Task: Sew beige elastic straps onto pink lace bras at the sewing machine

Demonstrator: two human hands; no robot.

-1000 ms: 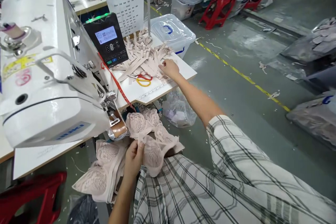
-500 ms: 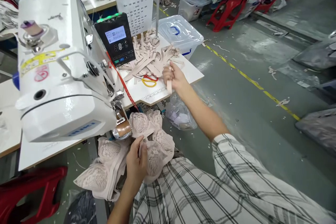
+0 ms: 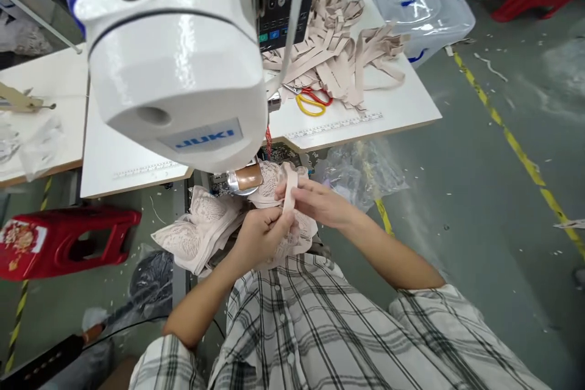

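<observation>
A white counter [image 3: 393, 114] is standing under a big sewing machine [image 3: 178, 67]. A lacy bra [image 3: 305, 236] is lying below the left hand [image 3: 259, 233] and right hand [image 3: 322, 202]. Both are pinching a beige strip [image 3: 290, 186] over it.

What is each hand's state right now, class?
Left hand: closed, pinching the lower end of a pale strip.
Right hand: closed, holding the pale strip higher up.

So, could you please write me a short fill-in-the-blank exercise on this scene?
Of the bare left hand and right hand, the ____ one grips the lower end of the flat beige fabric strip.
The metal scissors have red and ____ handles.
The lettering on the white sewing machine reads ____.
Missing words: left; yellow; JUKI.
</observation>
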